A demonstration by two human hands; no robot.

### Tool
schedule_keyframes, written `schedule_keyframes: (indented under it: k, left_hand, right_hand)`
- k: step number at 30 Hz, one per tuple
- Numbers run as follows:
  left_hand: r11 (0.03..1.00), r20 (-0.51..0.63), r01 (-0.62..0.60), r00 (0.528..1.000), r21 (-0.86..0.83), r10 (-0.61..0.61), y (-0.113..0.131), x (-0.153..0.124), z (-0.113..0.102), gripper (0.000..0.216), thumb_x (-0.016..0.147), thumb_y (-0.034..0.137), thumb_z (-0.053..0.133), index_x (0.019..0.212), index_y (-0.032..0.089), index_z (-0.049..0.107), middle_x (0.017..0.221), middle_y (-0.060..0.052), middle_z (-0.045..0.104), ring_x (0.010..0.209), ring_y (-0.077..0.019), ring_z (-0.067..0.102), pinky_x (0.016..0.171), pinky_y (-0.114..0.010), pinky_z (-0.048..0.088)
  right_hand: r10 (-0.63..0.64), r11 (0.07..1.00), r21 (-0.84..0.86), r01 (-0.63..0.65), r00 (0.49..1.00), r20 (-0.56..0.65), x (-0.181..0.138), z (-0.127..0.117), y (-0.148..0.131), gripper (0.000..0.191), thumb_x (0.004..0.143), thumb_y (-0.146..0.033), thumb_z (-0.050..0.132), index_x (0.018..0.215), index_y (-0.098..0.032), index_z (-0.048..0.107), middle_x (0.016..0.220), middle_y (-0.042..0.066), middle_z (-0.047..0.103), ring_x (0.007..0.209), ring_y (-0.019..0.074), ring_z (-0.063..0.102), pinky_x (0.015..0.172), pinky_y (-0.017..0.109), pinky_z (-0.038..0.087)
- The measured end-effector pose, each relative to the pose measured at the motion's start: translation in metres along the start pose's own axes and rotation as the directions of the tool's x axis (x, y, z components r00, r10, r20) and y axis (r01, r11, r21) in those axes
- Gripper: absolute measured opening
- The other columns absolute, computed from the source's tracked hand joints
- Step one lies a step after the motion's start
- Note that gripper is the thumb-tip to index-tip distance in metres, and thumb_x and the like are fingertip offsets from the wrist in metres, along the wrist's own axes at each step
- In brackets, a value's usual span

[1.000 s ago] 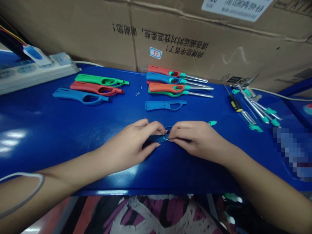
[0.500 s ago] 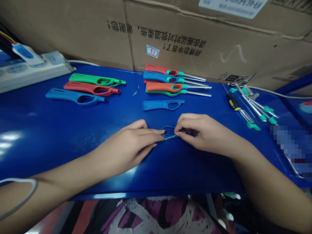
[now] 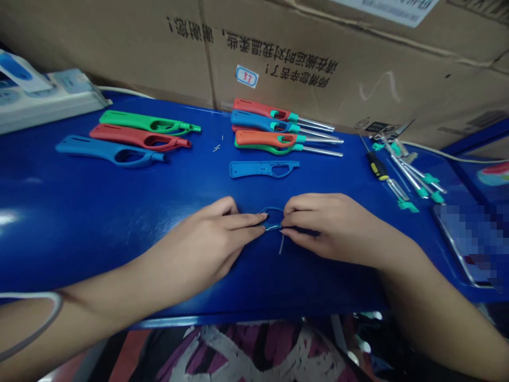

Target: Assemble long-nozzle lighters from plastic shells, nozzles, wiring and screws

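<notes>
Between my hands lies a blue lighter shell half, its looped trigger guard showing and both its ends covered by fingers. My left hand grips its left part, fingers pressed together over it. At the guard's right side, my right hand pinches the shell with thumb and fingertips. A thin pale tube or wire sticks out toward me below the right fingertips. Just beyond my hands rests another blue shell half, its inner side up.
Assembled lighters with metal tubes lie in a stack behind. Handles in green, red and blue sit at left beside a power strip. A screwdriver, metal tubes and a phone-like slab are at right. Tiny pins lie mid-table.
The pale tube or wire now pokes out below my right fingertips. My right fingers have drawn closer together at the guard. The whole view has shifted slightly.
</notes>
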State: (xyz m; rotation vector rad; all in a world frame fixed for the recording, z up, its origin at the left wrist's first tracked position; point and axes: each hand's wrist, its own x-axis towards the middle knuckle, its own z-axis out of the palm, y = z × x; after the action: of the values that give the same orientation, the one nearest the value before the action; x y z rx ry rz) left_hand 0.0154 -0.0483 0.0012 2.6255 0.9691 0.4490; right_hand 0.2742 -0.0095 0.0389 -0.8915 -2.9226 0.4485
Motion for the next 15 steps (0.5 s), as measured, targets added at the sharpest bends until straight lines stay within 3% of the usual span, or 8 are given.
schedule_keyframes:
  k: [4, 11, 15]
  left_hand:
    - [0.999, 0.000, -0.021, 1.000, 0.028, 0.021, 0.002, 0.000, 0.000, 0.038, 0.099, 0.015, 0.048, 0.132, 0.024, 0.066, 0.144, 0.001, 0.060, 0.095, -0.0212, 0.057, 0.087, -0.037, 0.051]
    - [0.999, 0.004, -0.012, 1.000, 0.033, 0.011, 0.000, -0.001, 0.000, 0.037, 0.100, 0.018, 0.049, 0.132, 0.024, 0.066, 0.144, 0.000, 0.060, 0.095, -0.0215, 0.057, 0.085, -0.036, 0.052]
    - [0.997, 0.018, -0.041, 0.999, 0.064, 0.040, 0.000, -0.002, 0.000, 0.039, 0.100, 0.016, 0.048, 0.135, 0.021, 0.064, 0.147, -0.002, 0.057, 0.097, -0.0231, 0.057, 0.085, -0.038, 0.052]
  right_hand:
    - [0.040, 0.994, -0.103, -0.040, 0.999, -0.005, -0.004, -0.003, -0.007, 0.017, 0.097, -0.026, 0.055, 0.098, -0.021, 0.071, 0.102, 0.006, 0.073, 0.086, 0.0190, 0.068, 0.071, 0.030, 0.048]
    - [-0.009, 1.000, 0.027, 0.007, 0.997, 0.079, -0.003, -0.006, 0.003, 0.019, 0.094, -0.016, 0.055, 0.108, -0.023, 0.066, 0.111, 0.005, 0.068, 0.096, 0.0179, 0.065, 0.078, 0.030, 0.049]
    - [-0.003, 0.997, 0.081, -0.001, 0.998, 0.055, 0.000, -0.002, 0.004, 0.012, 0.100, -0.023, 0.052, 0.097, -0.022, 0.064, 0.105, 0.005, 0.067, 0.092, 0.0178, 0.063, 0.076, 0.030, 0.047]
